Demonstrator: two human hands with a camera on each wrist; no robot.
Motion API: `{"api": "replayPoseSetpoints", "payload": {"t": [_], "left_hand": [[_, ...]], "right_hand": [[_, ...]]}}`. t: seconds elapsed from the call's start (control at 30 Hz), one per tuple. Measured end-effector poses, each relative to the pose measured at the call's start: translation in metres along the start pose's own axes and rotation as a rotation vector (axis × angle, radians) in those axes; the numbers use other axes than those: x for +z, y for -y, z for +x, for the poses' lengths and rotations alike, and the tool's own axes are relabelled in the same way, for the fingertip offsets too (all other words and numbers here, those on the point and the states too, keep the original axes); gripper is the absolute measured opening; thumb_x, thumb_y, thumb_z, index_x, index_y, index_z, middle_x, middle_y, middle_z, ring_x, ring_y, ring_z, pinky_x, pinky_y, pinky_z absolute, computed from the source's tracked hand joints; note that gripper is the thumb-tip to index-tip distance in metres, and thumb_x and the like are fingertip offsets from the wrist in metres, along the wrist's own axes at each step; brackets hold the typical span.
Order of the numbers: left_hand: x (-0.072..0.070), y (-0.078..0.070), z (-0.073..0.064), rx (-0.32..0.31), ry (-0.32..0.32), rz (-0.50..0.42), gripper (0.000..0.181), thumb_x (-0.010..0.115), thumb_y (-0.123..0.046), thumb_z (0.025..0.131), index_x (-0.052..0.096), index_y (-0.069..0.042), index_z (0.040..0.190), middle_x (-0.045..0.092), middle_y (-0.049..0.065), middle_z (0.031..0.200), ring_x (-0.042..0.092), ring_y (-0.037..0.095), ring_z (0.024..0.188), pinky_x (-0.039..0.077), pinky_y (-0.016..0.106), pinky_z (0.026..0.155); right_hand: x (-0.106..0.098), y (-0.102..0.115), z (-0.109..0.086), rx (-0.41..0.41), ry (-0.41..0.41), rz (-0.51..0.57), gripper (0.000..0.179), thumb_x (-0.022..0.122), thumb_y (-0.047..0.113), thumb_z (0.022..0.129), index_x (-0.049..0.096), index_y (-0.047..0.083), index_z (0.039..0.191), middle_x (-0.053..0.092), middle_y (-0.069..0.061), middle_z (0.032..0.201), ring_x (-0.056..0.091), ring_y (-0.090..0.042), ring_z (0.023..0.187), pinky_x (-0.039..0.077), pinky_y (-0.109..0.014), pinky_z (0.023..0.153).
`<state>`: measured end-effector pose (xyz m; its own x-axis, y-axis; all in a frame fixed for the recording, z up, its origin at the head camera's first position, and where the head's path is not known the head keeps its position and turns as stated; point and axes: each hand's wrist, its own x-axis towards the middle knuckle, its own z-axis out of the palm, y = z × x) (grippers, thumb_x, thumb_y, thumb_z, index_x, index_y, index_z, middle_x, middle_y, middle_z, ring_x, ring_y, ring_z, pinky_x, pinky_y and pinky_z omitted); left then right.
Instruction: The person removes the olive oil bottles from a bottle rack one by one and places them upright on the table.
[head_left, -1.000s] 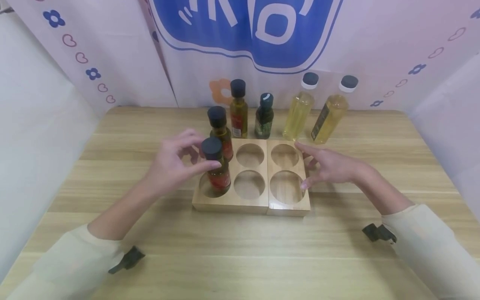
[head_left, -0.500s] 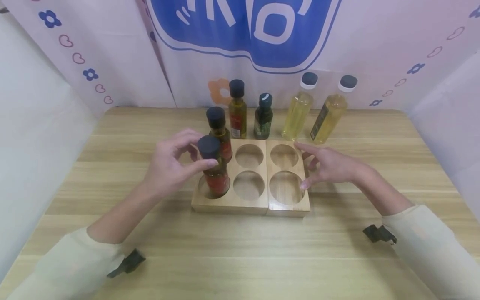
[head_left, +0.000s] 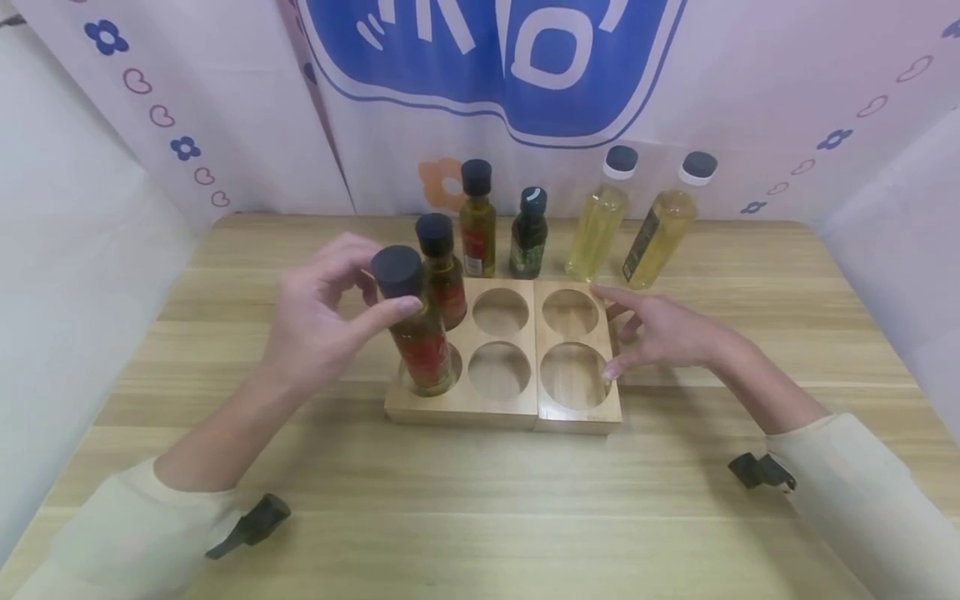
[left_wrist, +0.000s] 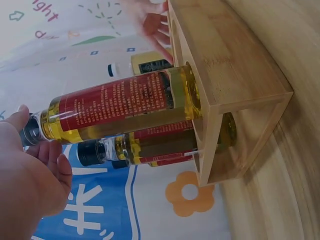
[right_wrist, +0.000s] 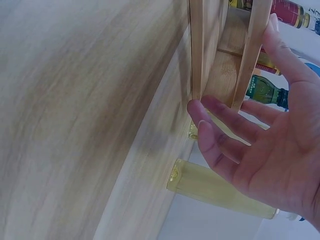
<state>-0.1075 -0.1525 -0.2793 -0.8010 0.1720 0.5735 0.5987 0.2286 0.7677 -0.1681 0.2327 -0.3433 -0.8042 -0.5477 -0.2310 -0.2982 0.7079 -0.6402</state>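
My left hand pinches the black cap of an oil bottle with a red label. The bottle leans left, its base at the front-left hole of the wooden bottle rack. In the left wrist view, that bottle has its base at the rim of the top board, with the cap between thumb and fingers. My right hand rests against the rack's right end, thumb on its edge. The right wrist view shows the right hand's fingers loosely bent by the rack's open end. Another red-label bottle stands in the back-left hole.
Behind the rack stand another red-label bottle, a small dark green bottle and two clear bottles of yellow oil, one pale and one with a dark label. A printed cloth hangs behind the wooden table.
My left hand has lifted the oil bottle up and leftward, so it leans more to the left and rises further from its hole. The right hand and rack have stayed put.
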Motion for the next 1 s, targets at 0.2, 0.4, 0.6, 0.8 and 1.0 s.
{"api": "replayPoseSetpoints", "payload": {"t": [0.2, 0.4, 0.6, 0.8, 1.0], "left_hand": [[-0.001, -0.001, 0.004, -0.063, -0.041, -0.073, 0.025, 0.078, 0.02, 0.074, 0.072, 0.012, 0.096, 0.069, 0.002, 0.093, 0.057, 0.016, 0.08, 0.049, 0.022, 0.071], [-0.004, -0.004, 0.009, -0.124, -0.094, -0.198, 0.035, 0.073, 0.022, 0.078, 0.078, -0.007, 0.098, 0.071, 0.004, 0.097, 0.061, 0.015, 0.08, 0.05, 0.022, 0.073], [-0.003, -0.003, 0.012, -0.134, -0.098, -0.177, 0.032, 0.075, 0.022, 0.077, 0.078, -0.004, 0.096, 0.07, 0.005, 0.096, 0.059, 0.017, 0.08, 0.049, 0.022, 0.072], [-0.002, -0.001, 0.011, -0.144, -0.101, -0.14, 0.032, 0.076, 0.022, 0.077, 0.078, -0.004, 0.095, 0.069, 0.003, 0.092, 0.057, 0.017, 0.08, 0.049, 0.022, 0.071], [-0.009, -0.005, 0.019, -0.091, -0.141, -0.18, 0.029, 0.075, 0.017, 0.08, 0.078, -0.007, 0.095, 0.069, 0.004, 0.093, 0.059, 0.016, 0.081, 0.049, 0.021, 0.072]], "right_hand": [[0.001, -0.002, 0.0, -0.008, -0.006, 0.012, 0.118, 0.095, 0.035, 0.074, 0.024, 0.005, 0.164, 0.055, -0.029, 0.143, 0.066, -0.038, 0.113, 0.055, -0.054, 0.094], [0.002, -0.002, 0.0, -0.011, -0.006, 0.021, 0.118, 0.094, 0.034, 0.074, 0.024, 0.005, 0.164, 0.058, -0.03, 0.139, 0.066, -0.039, 0.113, 0.052, -0.057, 0.097], [0.002, -0.003, 0.0, -0.003, -0.005, 0.027, 0.119, 0.095, 0.034, 0.074, 0.023, 0.005, 0.165, 0.057, -0.03, 0.139, 0.066, -0.038, 0.113, 0.052, -0.057, 0.098], [0.002, -0.002, 0.0, -0.002, -0.004, 0.03, 0.119, 0.095, 0.036, 0.074, 0.023, 0.006, 0.165, 0.058, -0.029, 0.139, 0.066, -0.037, 0.113, 0.052, -0.056, 0.098], [0.002, -0.003, 0.0, -0.011, -0.002, 0.034, 0.118, 0.094, 0.034, 0.075, 0.023, 0.005, 0.165, 0.058, -0.029, 0.138, 0.066, -0.037, 0.113, 0.052, -0.056, 0.099]]}}
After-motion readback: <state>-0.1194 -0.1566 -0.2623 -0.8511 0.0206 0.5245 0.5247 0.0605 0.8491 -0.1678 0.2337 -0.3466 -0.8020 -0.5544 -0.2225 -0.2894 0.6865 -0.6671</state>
